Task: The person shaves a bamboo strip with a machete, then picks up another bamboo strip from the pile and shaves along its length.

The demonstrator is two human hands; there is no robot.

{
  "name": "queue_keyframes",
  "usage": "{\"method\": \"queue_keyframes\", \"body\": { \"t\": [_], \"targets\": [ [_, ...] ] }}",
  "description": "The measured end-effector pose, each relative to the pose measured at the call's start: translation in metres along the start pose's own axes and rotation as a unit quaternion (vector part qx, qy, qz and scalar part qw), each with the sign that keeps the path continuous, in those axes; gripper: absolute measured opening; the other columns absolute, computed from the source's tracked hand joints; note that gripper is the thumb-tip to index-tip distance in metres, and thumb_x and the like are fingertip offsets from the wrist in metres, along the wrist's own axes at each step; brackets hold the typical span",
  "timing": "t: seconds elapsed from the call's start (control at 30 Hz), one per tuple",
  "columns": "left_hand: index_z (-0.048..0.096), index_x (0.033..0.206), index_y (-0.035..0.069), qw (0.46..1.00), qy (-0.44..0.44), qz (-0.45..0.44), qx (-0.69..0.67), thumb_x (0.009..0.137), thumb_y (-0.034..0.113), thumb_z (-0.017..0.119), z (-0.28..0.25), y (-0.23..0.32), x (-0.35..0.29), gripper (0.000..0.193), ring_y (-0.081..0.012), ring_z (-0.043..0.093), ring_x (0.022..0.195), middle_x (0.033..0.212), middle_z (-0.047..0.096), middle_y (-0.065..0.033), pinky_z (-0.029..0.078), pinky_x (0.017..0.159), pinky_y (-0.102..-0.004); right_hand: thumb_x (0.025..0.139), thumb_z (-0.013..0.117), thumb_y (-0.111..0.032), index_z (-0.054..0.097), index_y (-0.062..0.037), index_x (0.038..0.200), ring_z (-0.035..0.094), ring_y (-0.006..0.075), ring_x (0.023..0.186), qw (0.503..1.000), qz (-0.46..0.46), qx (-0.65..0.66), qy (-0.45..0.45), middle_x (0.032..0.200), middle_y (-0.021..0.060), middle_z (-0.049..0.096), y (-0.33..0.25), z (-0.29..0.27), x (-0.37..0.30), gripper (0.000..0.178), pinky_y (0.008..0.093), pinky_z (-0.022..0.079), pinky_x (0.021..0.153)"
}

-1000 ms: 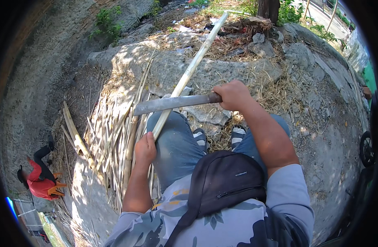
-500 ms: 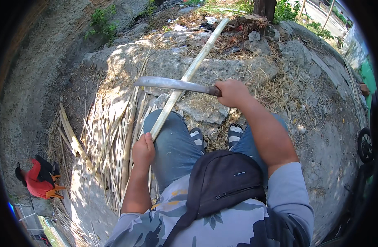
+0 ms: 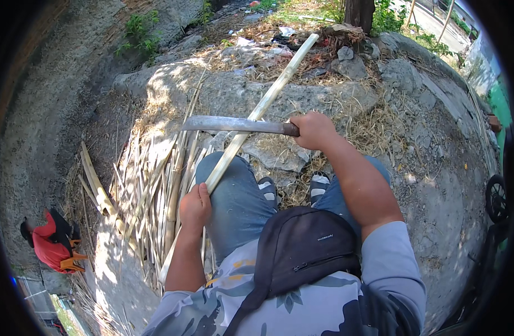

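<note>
Rough, stony ground (image 3: 436, 185) spreads all around us, dappled with sun and scattered with dry shavings (image 3: 374, 126). And straight to the hands! Our left hand (image 3: 195, 206) is closed around the lower part of a pale strip (image 3: 284, 80) of wood, thumb lying along it. Our right hand (image 3: 313, 130) has a firm fist about the dark handle (image 3: 291, 129) of a long knife (image 3: 229, 124), and that blade reaches leftward, crossing over the strip near its middle. Is the edge biting? From up here we cannot tell.

Look at the strip itself: it slants up and away to the right, passing over our left knee (image 3: 226, 168), its far end out above the stones.

Below our arms, a black bag (image 3: 310, 241) sits against our patterned shirt (image 3: 301, 299), and strapped sandals (image 3: 319, 187) show past the jeans. Over to the left, a big heap of thin sticks (image 3: 150, 196) lies beside our leg, with thicker split pieces (image 3: 104, 199) beyond it. Farther out, a person in red (image 3: 48, 251) sits on an orange chair (image 3: 72, 263). Up front stands a tree trunk (image 3: 359, 14); far right, a dark wheel (image 3: 496, 197).
</note>
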State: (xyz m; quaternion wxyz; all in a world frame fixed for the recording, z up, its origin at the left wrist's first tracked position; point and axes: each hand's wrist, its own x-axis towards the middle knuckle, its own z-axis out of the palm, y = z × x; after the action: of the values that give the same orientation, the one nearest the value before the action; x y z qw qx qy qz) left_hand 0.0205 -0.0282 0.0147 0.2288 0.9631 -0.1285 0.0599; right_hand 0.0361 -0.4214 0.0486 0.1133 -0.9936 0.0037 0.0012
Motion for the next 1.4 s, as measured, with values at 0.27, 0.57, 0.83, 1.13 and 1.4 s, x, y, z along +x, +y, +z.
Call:
{"method": "queue_keyframes", "body": {
  "t": [0.27, 0.57, 0.83, 1.13, 1.4],
  "targets": [
    [0.061, 0.086, 0.002, 1.000, -0.014, -0.007, -0.002, 0.108, 0.038, 0.039, 0.003, -0.001, -0.001, 0.048, -0.0504, 0.062, 0.074, 0.077, 0.065, -0.0274, 0.045, 0.067, -0.0591, 0.077, 0.070, -0.023, 0.069, -0.0145, 0.097, 0.072, 0.0320, 0.092, 0.999, -0.031, 0.000, -0.021, 0.093, 0.0101, 0.073, -0.018, -0.003, -0.008, 0.022, 0.0486, 0.057, 0.080],
    [0.061, 0.086, 0.002, 1.000, -0.016, 0.000, -0.007, 0.108, 0.038, 0.039, 0.001, 0.002, 0.000, 0.048, -0.0508, 0.061, 0.073, 0.075, 0.064, -0.0274, 0.045, 0.067, -0.0589, 0.076, 0.070, -0.022, 0.070, -0.0158, 0.094, 0.072, 0.0324, 0.089, 0.999, -0.031, -0.019, 0.018, 0.088, 0.0080, 0.073, -0.001, -0.005, 0.004, 0.019, 0.0467, 0.056, 0.081],
    [0.062, 0.087, 0.003, 1.000, -0.020, -0.006, 0.014, 0.108, 0.037, 0.040, -0.001, -0.004, 0.001, 0.045, -0.0507, 0.061, 0.073, 0.076, 0.064, -0.0271, 0.045, 0.068, -0.0591, 0.077, 0.069, -0.021, 0.070, -0.0140, 0.096, 0.071, 0.0331, 0.096, 1.000, 0.000, 0.021, -0.007, 0.096, 0.0115, 0.073, -0.003, -0.005, -0.004, 0.020, 0.0479, 0.057, 0.083],
    [0.062, 0.088, 0.003, 0.999, -0.021, -0.028, 0.008, 0.108, 0.037, 0.041, 0.002, -0.002, 0.001, 0.045, -0.0513, 0.060, 0.076, 0.079, 0.064, -0.0275, 0.045, 0.069, -0.0600, 0.078, 0.069, -0.022, 0.069, -0.0159, 0.099, 0.073, 0.0307, 0.090, 0.993, -0.112, -0.033, -0.034, 0.091, 0.0090, 0.073, -0.034, 0.002, -0.007, 0.022, 0.0475, 0.057, 0.080],
    [0.063, 0.087, 0.002, 1.000, 0.003, -0.012, -0.024, 0.108, 0.036, 0.041, 0.007, -0.002, 0.002, 0.045, -0.0514, 0.060, 0.076, 0.079, 0.064, -0.0276, 0.045, 0.069, -0.0589, 0.078, 0.069, -0.021, 0.069, -0.0152, 0.098, 0.072, 0.0347, 0.089, 0.996, 0.039, 0.051, 0.064, 0.088, 0.0110, 0.073, 0.020, -0.001, 0.008, 0.021, 0.0500, 0.057, 0.077]
  ]
}}
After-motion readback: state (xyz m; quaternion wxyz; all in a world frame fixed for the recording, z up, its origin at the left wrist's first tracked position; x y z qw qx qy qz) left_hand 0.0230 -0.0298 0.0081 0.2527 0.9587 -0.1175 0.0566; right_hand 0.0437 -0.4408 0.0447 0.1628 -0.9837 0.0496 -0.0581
